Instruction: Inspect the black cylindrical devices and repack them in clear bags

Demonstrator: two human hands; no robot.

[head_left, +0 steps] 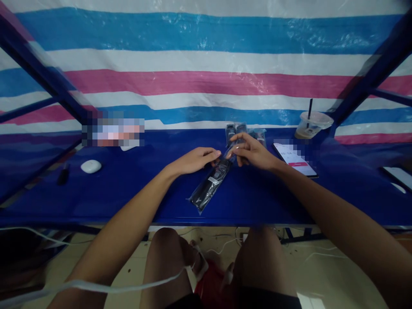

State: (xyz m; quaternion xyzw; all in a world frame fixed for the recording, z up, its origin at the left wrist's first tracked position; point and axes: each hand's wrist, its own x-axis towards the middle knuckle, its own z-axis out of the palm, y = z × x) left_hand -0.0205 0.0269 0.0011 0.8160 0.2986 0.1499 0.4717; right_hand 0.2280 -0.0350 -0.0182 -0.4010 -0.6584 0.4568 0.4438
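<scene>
A long black item in a clear plastic bag (210, 184) lies slanted on the blue table (135, 193), its upper end raised toward my hands. My left hand (198, 159) is closed on the bag's upper end from the left. My right hand (249, 151) pinches the top of the same bag from the right, fingers bent. Just behind my right hand lies a small pile of similar bagged black items (243, 131).
A phone (294, 159) with a lit screen lies right of my hands. A plastic cup with a straw (312, 124) stands at the back right. A white oval case (91, 166) and a small dark tool (63, 175) lie left. Striped tarp behind; blue frame bars at both sides.
</scene>
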